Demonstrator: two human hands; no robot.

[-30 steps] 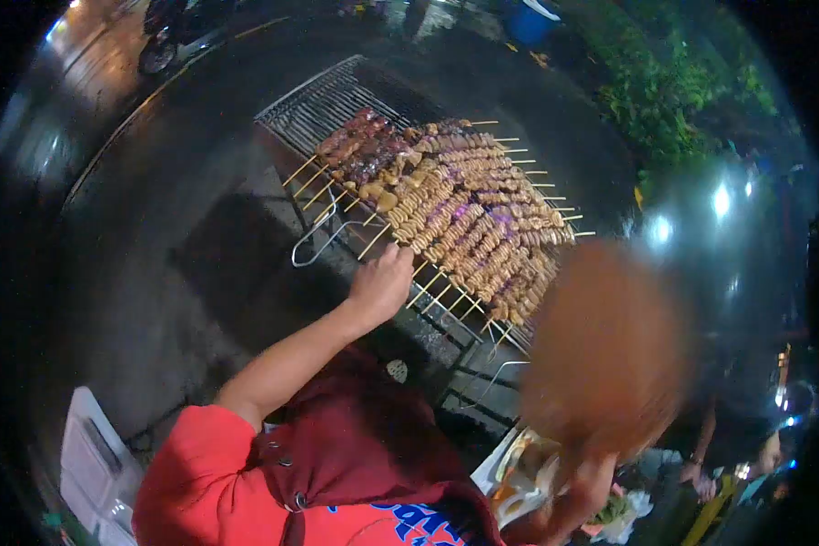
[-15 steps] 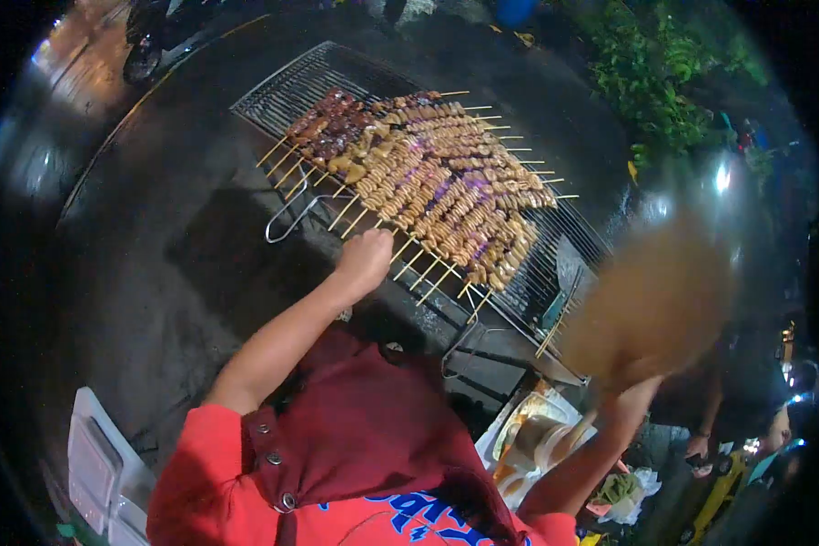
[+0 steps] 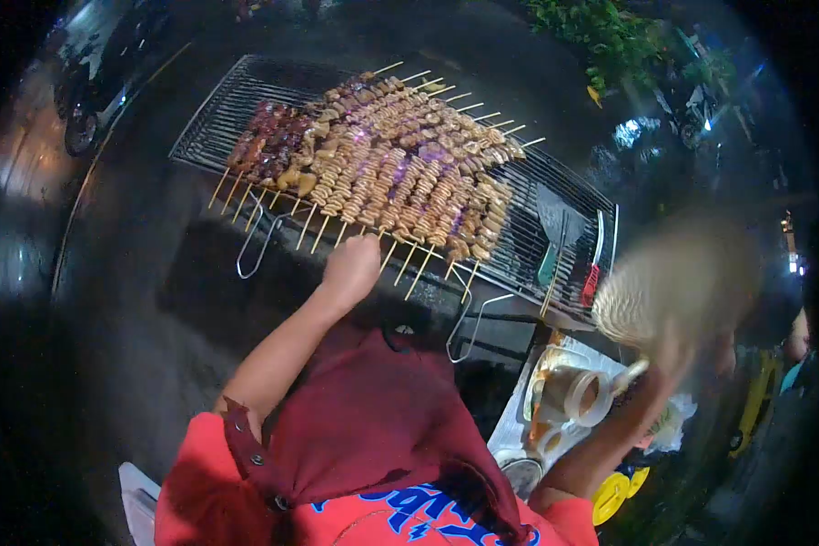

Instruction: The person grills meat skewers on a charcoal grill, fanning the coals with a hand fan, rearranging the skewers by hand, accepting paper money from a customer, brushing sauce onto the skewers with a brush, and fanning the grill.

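Observation:
Rows of skewered meat (image 3: 409, 177) lie across a wire grill (image 3: 218, 109), with darker red skewers (image 3: 268, 146) at its left end. My left hand (image 3: 353, 264) is closed at the near edge of the grill, fingers round the end of a skewer stick. Off the grill's right end, my right hand (image 3: 672, 350) is closed on a woven fan (image 3: 673, 282), which is smeared by motion; the fingers are blurred. A spatula (image 3: 551, 232) and red-handled tongs (image 3: 595, 264) rest on the grill's right part.
Below the grill's right end, a tray (image 3: 514, 409) holds a plastic container (image 3: 587, 398) and bowls. Yellow lids (image 3: 612, 494) lie beside it. Wire handles (image 3: 464, 332) stick out from the grill's near side. Plants (image 3: 601, 36) and a parked motorcycle (image 3: 82, 127) stand farther off.
The view has turned, so the grill sits farther left and its right end shows. My right hand with the fan has swung up and to the right. My left hand stays at the skewer ends.

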